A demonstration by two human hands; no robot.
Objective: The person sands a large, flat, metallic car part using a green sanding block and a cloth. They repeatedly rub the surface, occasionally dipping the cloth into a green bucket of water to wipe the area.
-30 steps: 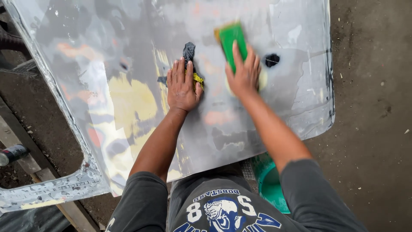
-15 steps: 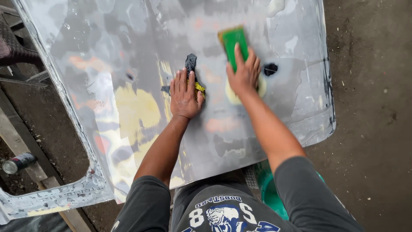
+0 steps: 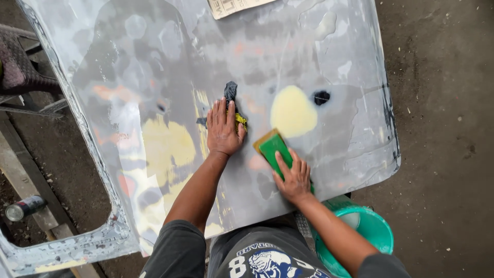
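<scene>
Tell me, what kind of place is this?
Likely an auto body repair yard: a grey car panel patched with yellow filler, the right hand on a green sanding block, a rough dirt floor.

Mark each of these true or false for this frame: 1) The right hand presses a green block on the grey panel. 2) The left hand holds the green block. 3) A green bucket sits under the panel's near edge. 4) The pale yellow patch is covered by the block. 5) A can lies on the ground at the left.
1) True: the right hand rests on the green block on the grey panel.
2) False: the left hand lies flat on a dark rag.
3) True: green bucket.
4) False: the pale yellow patch is exposed, beyond the block.
5) True: can.
</scene>
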